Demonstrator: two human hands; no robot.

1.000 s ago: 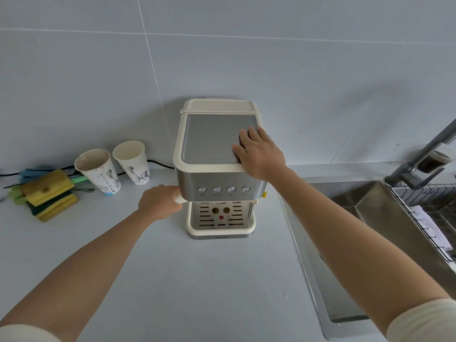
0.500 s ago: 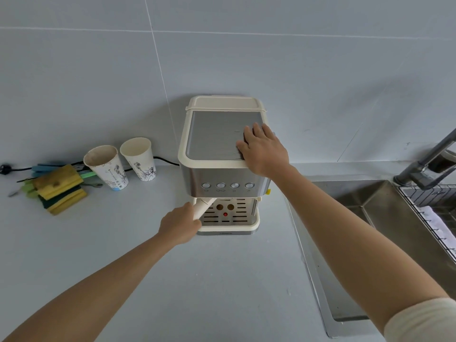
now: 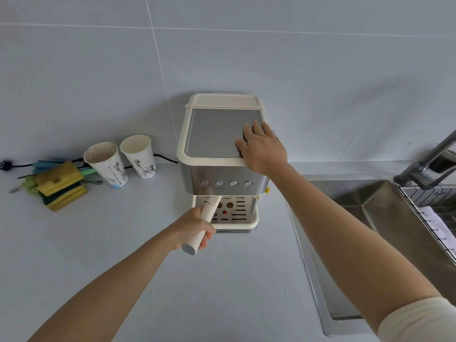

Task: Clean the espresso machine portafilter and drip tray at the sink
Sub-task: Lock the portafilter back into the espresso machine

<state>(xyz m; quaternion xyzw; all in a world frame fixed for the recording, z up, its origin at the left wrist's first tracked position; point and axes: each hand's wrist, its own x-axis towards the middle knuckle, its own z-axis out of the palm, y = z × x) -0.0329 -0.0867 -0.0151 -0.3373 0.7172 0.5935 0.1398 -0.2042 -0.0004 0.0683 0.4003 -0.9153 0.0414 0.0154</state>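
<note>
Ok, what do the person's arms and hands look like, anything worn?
No gloves, rings or watch show on the left hand or the right hand. Both forearms are uncovered. A cream sleeve covers the right arm from about the elbow up; no sleeve shows on the left arm.

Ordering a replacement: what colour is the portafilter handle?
The portafilter handle is cream with a grey end cap; head view.

Even, soft daylight, faint shadows, sharp focus, wide-angle bending at edges.
</note>
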